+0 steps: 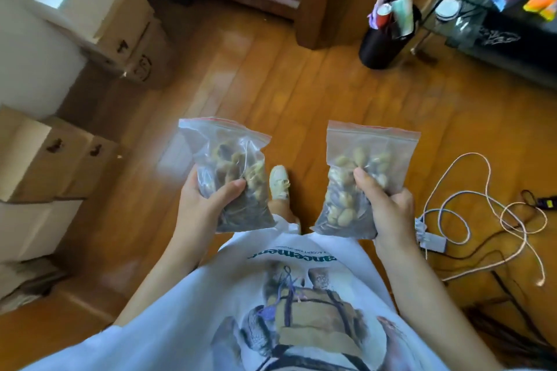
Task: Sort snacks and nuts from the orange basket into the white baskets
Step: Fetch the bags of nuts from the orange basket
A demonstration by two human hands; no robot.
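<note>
**Two nut bags in hand, no basket in view**

Two clear zip-top plastic bags of nuts are held out in front of the body, one per hand, above a white printed T-shirt (271, 295) that fills the near edge of the head view.

Left hand (202, 205): curled around the lower part of the left clear bag of mixed pale and dark nuts (232, 175), thumb pressed across the front, fingers hidden behind. Bag upright, red-striped seal on top.

Right hand (388, 211): closed on the lower right corner of the right clear bag of pale rounded nuts (358, 178), thumb on the front face, the other fingers wrapped round the edge. Seal also uppermost.

Judgement: holding both upright by the filled lower half keeps the weight under the grip and the contents readable, probably for comparison before sorting.

Between the bags, a pale shoe (279, 182) on the orange-brown wooden plank floor (286, 93). To the right, loose white and pink cables (482, 220). To the left, stacked brown cardboard boxes (60, 159). Farther off, a black cylindrical bin (382, 45) stuffed with rolled items.

Not seen: orange basket and white baskets. Colourful packets at top right are cut off and blurred. Whether the seals are fully closed is unclear.
</note>
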